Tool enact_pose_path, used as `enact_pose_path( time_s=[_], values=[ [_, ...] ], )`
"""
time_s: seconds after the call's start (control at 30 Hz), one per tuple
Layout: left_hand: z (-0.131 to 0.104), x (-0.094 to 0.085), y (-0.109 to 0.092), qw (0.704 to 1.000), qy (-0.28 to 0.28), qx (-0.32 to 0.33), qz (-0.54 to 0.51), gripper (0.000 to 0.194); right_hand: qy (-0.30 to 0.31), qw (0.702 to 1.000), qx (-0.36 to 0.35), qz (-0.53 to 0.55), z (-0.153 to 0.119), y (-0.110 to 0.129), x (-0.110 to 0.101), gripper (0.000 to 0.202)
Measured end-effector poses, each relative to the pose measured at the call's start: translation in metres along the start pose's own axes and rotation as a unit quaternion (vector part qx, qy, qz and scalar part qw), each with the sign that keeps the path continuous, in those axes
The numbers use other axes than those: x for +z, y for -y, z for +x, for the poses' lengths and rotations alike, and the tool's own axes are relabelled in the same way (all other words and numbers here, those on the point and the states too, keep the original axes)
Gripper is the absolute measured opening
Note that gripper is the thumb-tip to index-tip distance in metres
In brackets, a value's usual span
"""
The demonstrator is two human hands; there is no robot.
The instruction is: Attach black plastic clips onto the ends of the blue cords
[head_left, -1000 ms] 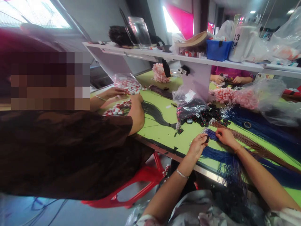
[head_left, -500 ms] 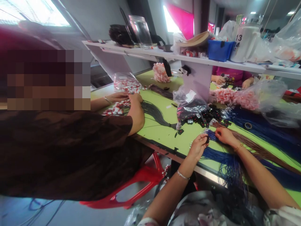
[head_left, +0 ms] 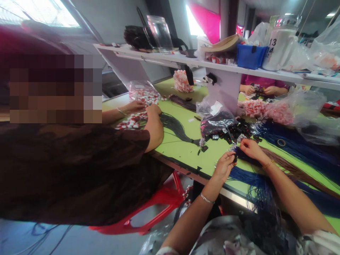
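My left hand [head_left: 224, 165] pinches a small black connector-like piece [head_left: 235, 158] between thumb and fingertips. Just to its right, my right hand [head_left: 251, 149] has its fingers pressed together near the silver wire tips [head_left: 233, 147]; what they hold, if anything, is too small to make out. A bundle of blue wires [head_left: 248, 174] runs below both hands and hangs over the table edge. Brown wires [head_left: 281, 163] stretch away beyond my right wrist. Behind the hands lies a heap of small black pieces [head_left: 230, 132] with a clear plastic bag [head_left: 216, 118].
A co-worker on the left handles red and white pieces [head_left: 132, 121] beside dark wires [head_left: 174, 127]. A tape roll [head_left: 281, 142] rests on more blue wires. The shelf [head_left: 183, 60] above carries a blue bin [head_left: 251, 56] and a jug. Below is a red stool [head_left: 148, 209].
My right hand has shifted slightly up and left, toward the silver wire tips. My left hand stays nearly in place with the black piece.
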State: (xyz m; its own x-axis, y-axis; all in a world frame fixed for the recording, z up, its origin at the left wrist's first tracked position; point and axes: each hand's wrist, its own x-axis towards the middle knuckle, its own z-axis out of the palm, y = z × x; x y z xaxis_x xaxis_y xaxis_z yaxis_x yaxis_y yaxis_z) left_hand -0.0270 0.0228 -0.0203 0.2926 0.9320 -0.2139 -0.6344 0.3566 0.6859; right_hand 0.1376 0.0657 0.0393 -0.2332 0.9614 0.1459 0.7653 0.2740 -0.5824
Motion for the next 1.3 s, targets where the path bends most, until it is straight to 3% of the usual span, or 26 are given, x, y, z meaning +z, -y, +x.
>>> enact_pose_path(
  time_s=[0.1, 0.2, 0.47, 0.87, 1.1, 1.3],
  values=[
    [0.001, -0.001, 0.001, 1.000, 0.007, 0.004, -0.007, 0.034, -0.015, 0.992, -0.006, 0.128, 0.000, 0.011, 0.009, 0.016],
    [0.001, -0.002, 0.001, 1.000, 0.013, 0.009, -0.020, 0.032, -0.027, 0.984, 0.005, 0.178, -0.009, 0.019, 0.013, 0.014],
    [0.003, -0.004, 0.001, 0.999, 0.014, -0.001, -0.036, 0.031, -0.062, 0.995, -0.023, 0.080, -0.048, 0.026, 0.016, 0.007],
    [0.001, -0.003, 0.000, 1.000, 0.017, 0.005, -0.015, 0.029, -0.058, 0.997, -0.042, -0.021, -0.056, 0.030, 0.022, 0.011],
    [0.000, -0.001, 0.001, 1.000, 0.011, 0.013, -0.007, 0.034, -0.053, 0.998, -0.029, -0.027, -0.055, 0.036, 0.023, 0.011],
    [-0.002, 0.003, 0.005, 0.999, -0.022, 0.029, 0.037, 0.035, -0.044, 0.997, -0.034, 0.046, -0.053, 0.023, 0.028, 0.013]
  ],
)
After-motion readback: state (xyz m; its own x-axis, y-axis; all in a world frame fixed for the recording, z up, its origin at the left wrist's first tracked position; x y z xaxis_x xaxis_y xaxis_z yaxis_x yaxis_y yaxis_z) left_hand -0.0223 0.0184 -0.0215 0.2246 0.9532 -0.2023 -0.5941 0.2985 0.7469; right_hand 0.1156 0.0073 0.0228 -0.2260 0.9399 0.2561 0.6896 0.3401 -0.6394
